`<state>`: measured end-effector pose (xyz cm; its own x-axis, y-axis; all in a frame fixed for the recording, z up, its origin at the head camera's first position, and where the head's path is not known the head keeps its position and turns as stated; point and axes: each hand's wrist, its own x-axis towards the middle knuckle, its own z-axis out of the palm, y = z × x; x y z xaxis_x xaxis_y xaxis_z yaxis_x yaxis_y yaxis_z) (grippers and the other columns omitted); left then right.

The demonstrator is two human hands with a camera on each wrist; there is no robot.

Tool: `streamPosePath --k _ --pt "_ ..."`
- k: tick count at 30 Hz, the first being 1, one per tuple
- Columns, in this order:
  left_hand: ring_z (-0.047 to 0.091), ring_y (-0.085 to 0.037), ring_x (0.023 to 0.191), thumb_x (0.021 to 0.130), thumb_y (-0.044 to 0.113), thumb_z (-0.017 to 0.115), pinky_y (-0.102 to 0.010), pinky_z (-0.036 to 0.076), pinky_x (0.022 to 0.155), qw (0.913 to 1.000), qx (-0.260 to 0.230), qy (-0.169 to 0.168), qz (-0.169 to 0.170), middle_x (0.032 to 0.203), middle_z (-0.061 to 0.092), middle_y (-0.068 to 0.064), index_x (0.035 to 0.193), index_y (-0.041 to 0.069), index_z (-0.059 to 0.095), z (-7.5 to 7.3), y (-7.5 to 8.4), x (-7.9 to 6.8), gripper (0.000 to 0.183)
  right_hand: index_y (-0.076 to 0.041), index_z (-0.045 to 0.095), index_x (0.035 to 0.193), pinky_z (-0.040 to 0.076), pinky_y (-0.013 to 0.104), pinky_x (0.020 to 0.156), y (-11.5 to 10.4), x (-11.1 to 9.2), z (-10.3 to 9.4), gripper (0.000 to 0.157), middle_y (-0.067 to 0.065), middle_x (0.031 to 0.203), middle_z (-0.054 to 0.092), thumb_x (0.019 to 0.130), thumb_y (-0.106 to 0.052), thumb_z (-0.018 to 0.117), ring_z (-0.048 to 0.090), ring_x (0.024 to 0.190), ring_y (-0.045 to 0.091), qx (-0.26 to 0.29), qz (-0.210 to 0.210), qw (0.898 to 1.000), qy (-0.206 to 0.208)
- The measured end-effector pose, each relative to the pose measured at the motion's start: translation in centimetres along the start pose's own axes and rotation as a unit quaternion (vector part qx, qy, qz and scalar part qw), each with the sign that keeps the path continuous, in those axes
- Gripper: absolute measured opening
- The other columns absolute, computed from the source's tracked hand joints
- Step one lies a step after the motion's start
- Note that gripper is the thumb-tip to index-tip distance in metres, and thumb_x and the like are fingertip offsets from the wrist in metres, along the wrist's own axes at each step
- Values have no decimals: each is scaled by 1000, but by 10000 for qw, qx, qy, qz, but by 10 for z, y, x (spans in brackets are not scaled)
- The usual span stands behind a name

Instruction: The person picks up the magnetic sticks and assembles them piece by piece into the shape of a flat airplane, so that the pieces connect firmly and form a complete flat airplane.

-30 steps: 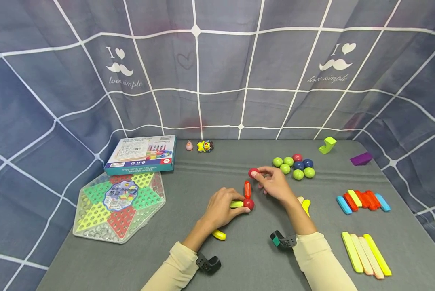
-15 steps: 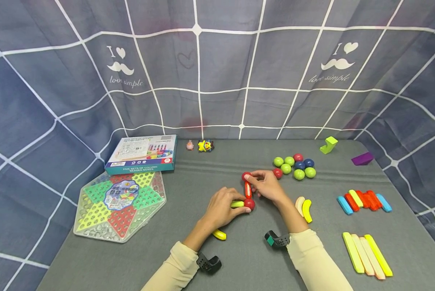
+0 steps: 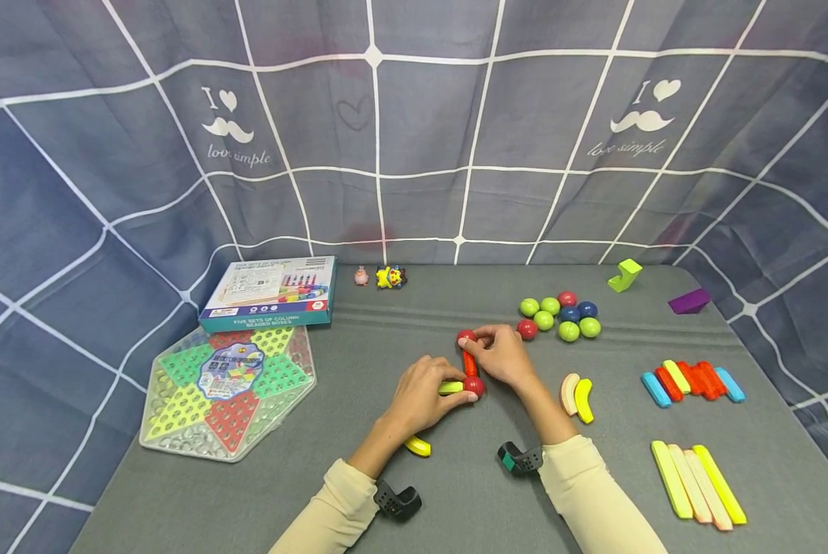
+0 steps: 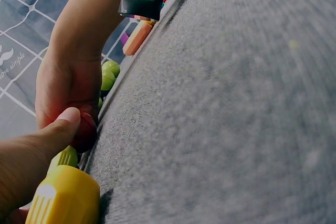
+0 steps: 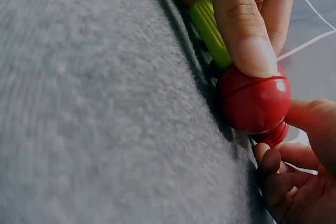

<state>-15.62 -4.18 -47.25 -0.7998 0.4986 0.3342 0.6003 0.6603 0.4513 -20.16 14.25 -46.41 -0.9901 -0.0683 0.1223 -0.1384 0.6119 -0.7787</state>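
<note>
In the head view, a short red stick (image 3: 469, 365) lies between two red balls near the table's middle. My left hand (image 3: 424, 391) grips the nearer red ball (image 3: 473, 386), its thumb pressed against the side. A yellow-green stick (image 3: 450, 387) runs from that ball under my left fingers. The right hand (image 3: 507, 355) pinches the farther red ball (image 3: 465, 337) at the stick's other end. In the right wrist view the left thumb lies on the nearer red ball (image 5: 254, 100), beside the yellow-green stick (image 5: 211, 31). A curved yellow piece (image 3: 417, 446) lies partly hidden under the left wrist.
Loose green, blue and red balls (image 3: 527, 330) sit beyond my right hand. Curved pieces (image 3: 582, 400), short sticks (image 3: 677, 378) and long sticks (image 3: 670, 478) lie to the right. On the left, a box (image 3: 268, 292) overlaps a hexagonal game board (image 3: 258, 415). Small figures (image 3: 389, 278) stand behind.
My right hand has moved left and brought the farther red ball from beyond the red stick onto its end. The left hand has stayed in place on the nearer ball.
</note>
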Motion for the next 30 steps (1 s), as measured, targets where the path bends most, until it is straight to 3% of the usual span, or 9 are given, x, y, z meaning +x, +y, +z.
streamPosePath --k 6,12,15,19,24,30 --pt "44 -5 66 78 52 71 -22 34 59 10000 -17 13 -50 80 61 12 94 23 76 1 0 0 33 -2 70 105 42 25 52 7 -11 -20 35 2 75 64 86 -32 70 54 59 12 46 -327 9994 45" --pt "43 -5 66 78 51 72 -21 34 59 10000 -65 1 -70 81 62 12 93 24 76 0 0 0 32 -7 70 102 36 25 40 19 -40 -81 30 3 81 63 87 -33 69 48 47 7 -139 -288 9967 745" --pt "43 -6 67 78 50 72 -21 34 60 9999 -110 24 -40 82 63 11 93 23 76 -1 0 0 31 -7 69 102 35 25 40 30 -59 -114 30 5 82 64 88 -33 68 48 46 6 -665 -58 9915 1118" --pt "43 -6 67 77 50 73 -22 35 60 9999 -101 73 -20 81 62 11 92 23 76 -3 -1 -1 31 -5 68 106 37 28 47 48 -83 -146 35 7 82 64 88 -36 67 51 56 12 -1423 562 9778 1433" --pt "44 -6 67 77 51 73 -23 35 59 9999 -50 26 -104 81 61 12 93 23 76 -2 -2 -3 32 -1 65 109 33 34 58 72 -108 -170 40 5 75 60 88 -36 66 46 70 24 -1915 1372 9621 1376" --pt "46 -7 69 78 52 71 -24 36 60 9999 -49 -18 -107 82 61 12 93 24 75 1 0 -1 32 2 65 106 34 39 61 90 -126 -182 44 3 70 57 85 -36 69 49 78 33 -2131 1819 9536 1105"
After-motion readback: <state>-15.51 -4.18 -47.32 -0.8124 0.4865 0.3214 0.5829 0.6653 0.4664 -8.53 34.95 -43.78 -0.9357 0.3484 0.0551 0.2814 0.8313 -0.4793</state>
